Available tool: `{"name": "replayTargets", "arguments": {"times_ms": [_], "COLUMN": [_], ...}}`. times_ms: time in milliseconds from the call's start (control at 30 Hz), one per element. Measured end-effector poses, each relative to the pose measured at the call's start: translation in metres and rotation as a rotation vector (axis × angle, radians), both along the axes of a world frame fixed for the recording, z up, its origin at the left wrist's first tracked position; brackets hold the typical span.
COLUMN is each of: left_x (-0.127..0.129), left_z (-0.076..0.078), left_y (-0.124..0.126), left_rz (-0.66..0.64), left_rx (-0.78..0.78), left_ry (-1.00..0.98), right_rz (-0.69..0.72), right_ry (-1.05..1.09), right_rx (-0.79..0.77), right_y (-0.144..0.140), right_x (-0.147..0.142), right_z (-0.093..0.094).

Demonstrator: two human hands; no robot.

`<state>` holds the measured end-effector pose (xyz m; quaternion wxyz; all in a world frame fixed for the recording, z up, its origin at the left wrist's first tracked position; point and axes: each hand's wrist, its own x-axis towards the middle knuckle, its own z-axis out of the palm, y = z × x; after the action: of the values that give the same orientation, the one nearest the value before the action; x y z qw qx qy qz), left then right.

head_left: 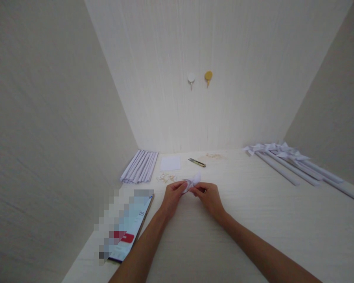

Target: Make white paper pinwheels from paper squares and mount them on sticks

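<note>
Both forearms are seen entering from the bottom edge, and the left hand (173,193) and right hand (210,195) are met over the middle of the pale wood-grain tabletop (253,228). Between them a small folded white paper piece (194,181) is held just above the surface: the fingers of each hand are curled closed and pinched on it, the left at its near-left edge, the right at its lower right. Its exact fold cannot be made out (the picture is soft here).

As to progress, a judgement only: a row of finished white paper pinwheels on long rolled paper sticks (286,159) is laid at the far right, so several units appear complete; the piece in hand looks unfinished, with no stick attached. Stock is left, namely a bundle of white rolled paper sticks (139,167) at the far left and a flat white paper square (170,163) beside it.

A small scatter of pale fasteners (166,178) lies just beyond the left hand, and a second scatter (214,156) near the back wall. Yellow-handled thread snips (197,162) rest between the two. A smartphone with a lit screen (132,228) lies beside the left forearm, close enough to be nudged. Two round wall hooks, one white (191,78) and one yellow (208,75), are fixed above. Nothing is seen obstructing the hands.
</note>
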<state>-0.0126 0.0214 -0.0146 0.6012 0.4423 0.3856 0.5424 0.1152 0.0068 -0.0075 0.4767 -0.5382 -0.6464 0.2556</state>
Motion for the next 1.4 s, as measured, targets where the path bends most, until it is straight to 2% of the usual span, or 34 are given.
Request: {"name": "replayTargets", "arguments": {"times_ms": [567,1067,1400], "left_x": [0.0009,0.0006,-0.0004], "left_z": [0.0009,0.0031,0.0009], "left_y": [-0.0016,-0.0035,-0.0019], "left_rz": [-0.002,-0.016,0.02], "left_rx": [-0.002,0.01,0.007], "left_ry": [-0.006,0.045,0.07], "right_rz": [-0.075,-0.088,-0.088], "right_ry": [-0.146,-0.189,-0.179], "right_rx": [0.034,0.022,0.038], "right_y": [-0.0019,-0.0019,-0.0022], "right_x": [0.0007,0.0006,0.0005], "right_z": [-0.0015,-0.0009,-0.0011]}}
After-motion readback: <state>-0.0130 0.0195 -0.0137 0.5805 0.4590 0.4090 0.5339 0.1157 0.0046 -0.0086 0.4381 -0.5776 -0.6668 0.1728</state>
